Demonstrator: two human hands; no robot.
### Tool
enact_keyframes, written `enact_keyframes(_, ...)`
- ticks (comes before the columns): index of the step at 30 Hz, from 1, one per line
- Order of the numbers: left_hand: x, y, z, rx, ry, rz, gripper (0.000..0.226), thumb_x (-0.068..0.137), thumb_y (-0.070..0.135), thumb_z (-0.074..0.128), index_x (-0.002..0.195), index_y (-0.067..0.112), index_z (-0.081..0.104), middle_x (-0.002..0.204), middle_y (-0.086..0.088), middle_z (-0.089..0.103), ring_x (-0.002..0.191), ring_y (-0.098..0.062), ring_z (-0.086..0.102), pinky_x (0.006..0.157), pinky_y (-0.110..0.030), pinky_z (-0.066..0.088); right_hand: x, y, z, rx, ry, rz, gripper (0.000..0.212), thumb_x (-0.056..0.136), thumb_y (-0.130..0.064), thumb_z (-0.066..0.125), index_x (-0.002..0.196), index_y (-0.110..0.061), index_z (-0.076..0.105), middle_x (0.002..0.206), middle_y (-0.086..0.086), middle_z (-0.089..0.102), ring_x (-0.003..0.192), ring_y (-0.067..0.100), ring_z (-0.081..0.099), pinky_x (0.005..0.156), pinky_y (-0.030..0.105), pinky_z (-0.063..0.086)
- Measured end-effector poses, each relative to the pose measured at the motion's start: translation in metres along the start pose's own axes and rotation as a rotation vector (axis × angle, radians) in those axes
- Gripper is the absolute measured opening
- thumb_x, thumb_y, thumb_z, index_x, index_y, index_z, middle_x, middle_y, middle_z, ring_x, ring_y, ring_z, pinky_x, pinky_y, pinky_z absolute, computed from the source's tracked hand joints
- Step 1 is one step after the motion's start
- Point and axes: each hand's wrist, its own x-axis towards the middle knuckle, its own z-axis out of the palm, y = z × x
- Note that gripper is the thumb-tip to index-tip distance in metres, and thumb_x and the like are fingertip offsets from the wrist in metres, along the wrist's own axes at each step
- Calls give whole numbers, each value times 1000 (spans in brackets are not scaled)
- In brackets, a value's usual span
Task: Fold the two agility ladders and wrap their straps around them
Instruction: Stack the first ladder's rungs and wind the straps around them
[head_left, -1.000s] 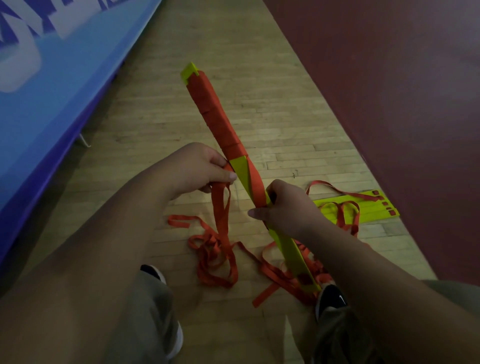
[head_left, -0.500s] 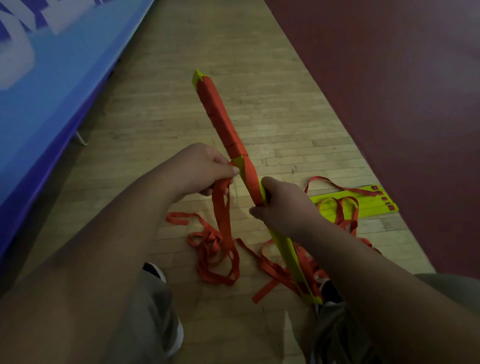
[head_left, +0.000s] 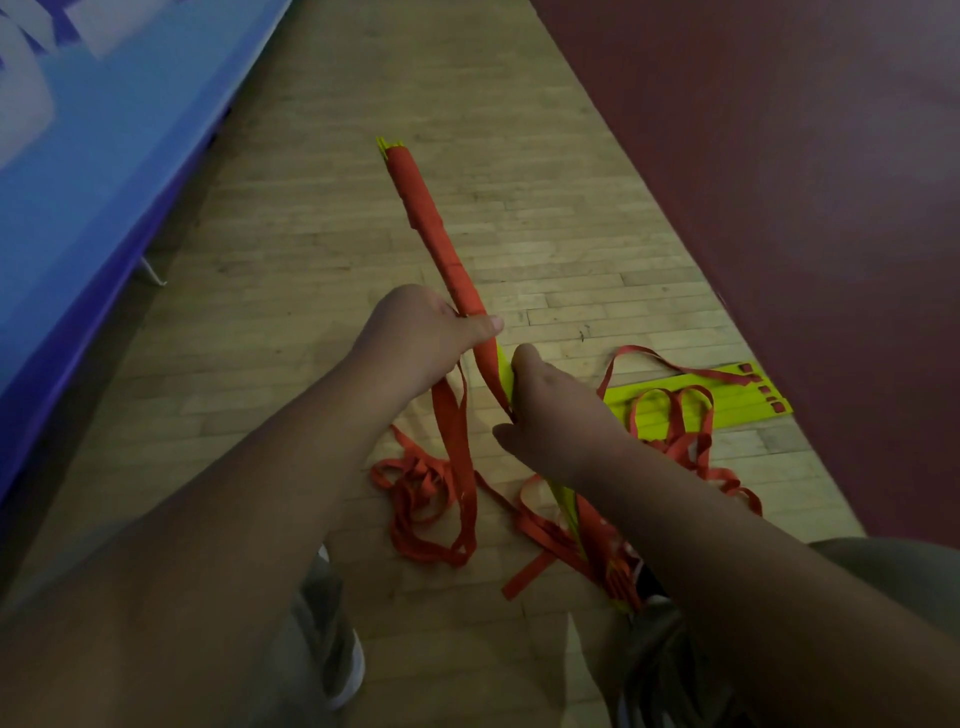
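Well, beside the blue panel at the far left, the left hand curls round the orange strap, thumb pressed across the newest turn on the first ladder. That folded bundle is held tilted above the wooden floor, upper half wrapped, lower yellow part bare. The right hand grips it just below. Much loose strap lies heaped underneath. Further right, the second ladder lies folded but unwrapped, so I judge well under half done.
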Motion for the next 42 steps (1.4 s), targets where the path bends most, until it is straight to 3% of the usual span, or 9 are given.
enact_keyframes(8, 18, -11, -14, -186, -4, -17, 28, 84, 39, 88, 81, 14, 76, 73, -3, 66, 69, -18, 62, 62, -33, 47, 4, -4, -12, 378, -89, 203, 72, 83, -53, 93, 125, -22, 44, 108, 0, 65, 97, 18, 68, 86, 45, 61)
enact_keyframes(11, 25, -14, -22, -244, -37, -2, 23, 85, 35, 88, 75, 20, 74, 58, 9, 63, 64, -14, 59, 60, -31, 46, 6, -4, -23, 498, -169, 275, 51, 91, -59, 81, 125, -24, 64, 110, -2, 73, 101, 17, 71, 88, 37, 59)
enact_keyframes(14, 30, -17, -31, -259, -70, 37, 18, 88, 31, 87, 79, 20, 76, 55, 12, 61, 57, -8, 56, 60, -29, 45, 6, 1, -30, 610, -239, 229, 26, 96, -46, 78, 112, -26, 81, 105, -3, 82, 100, 18, 76, 93, 37, 59)
enact_keyframes(17, 33, -21, -38, -269, -111, 75, 15, 87, 34, 88, 93, 21, 84, 66, 6, 65, 63, -8, 58, 67, -34, 48, 7, 5, -31, 708, -245, 144, 11, 99, -31, 81, 107, -23, 80, 82, -14, 79, 74, 1, 73, 69, 19, 53)
enact_keyframes(22, 35, -27, -40, -68, -37, 161, 15, 89, 46, 87, 89, 31, 83, 63, 9, 69, 66, -11, 66, 73, -41, 59, 8, 11, -22, 644, -125, 149, 16, 94, -31, 88, 96, -22, 75, 65, -14, 63, 56, 1, 58, 62, 26, 45)
enact_keyframes(29, 28, -26, -34, -20, 21, 169, 15, 93, 44, 84, 93, 29, 84, 69, 6, 76, 69, -11, 72, 83, -45, 64, 10, 9, -14, 599, -18, 156, 25, 89, -34, 92, 99, -18, 76, 99, 11, 79, 94, 30, 77, 84, 48, 62)
enact_keyframes(35, 26, -22, -34, -12, -23, 159, 17, 97, 40, 81, 89, 25, 84, 76, 1, 79, 73, -13, 75, 80, -39, 64, 8, 8, -10, 602, -23, 154, 24, 91, -35, 91, 97, -20, 73, 82, 2, 72, 66, 11, 64, 66, 33, 49)
enact_keyframes(39, 25, -19, -36, -21, -29, 141, 20, 94, 42, 82, 86, 24, 83, 72, 4, 78, 72, -11, 75, 73, -36, 61, 10, 7, -9, 550, 45, 146, 34, 88, -36, 93, 94, -15, 67, 86, 12, 71, 72, 18, 65, 68, 38, 52)
enact_keyframes(42, 19, -17, -27, -29, 0, 118, 35, 89, 54, 83, 83, 20, 82, 74, 1, 79, 74, -17, 77, 81, -42, 66, 7, 4, -8, 416, 91, 108, 32, 91, -34, 89, 90, -23, 60, 84, -1, 68, 76, 15, 66, 63, 32, 48)
